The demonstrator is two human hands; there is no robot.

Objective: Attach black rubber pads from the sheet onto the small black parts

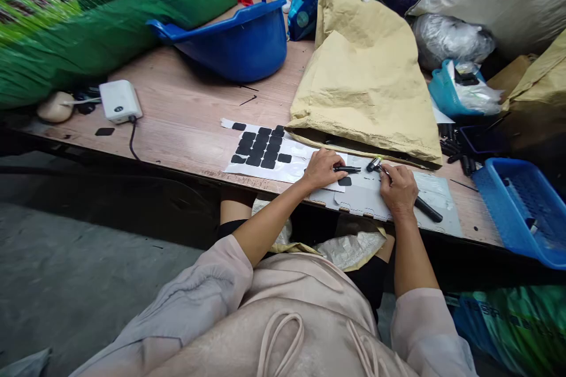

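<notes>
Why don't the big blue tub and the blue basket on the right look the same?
The blue tub is a deep, dark blue, while the blue basket is lighter. The tub has smooth, solid, curved sides; the basket has straighter sides with a mesh-like pattern. The tub sits toward the back of the table, but the basket is at the right end, near the front edge. Both are blue, open-topped containers.

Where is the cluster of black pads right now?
In the head view, the cluster of black pads sits on a white sheet on the table, left of the left hand and near the tan sack.
</notes>
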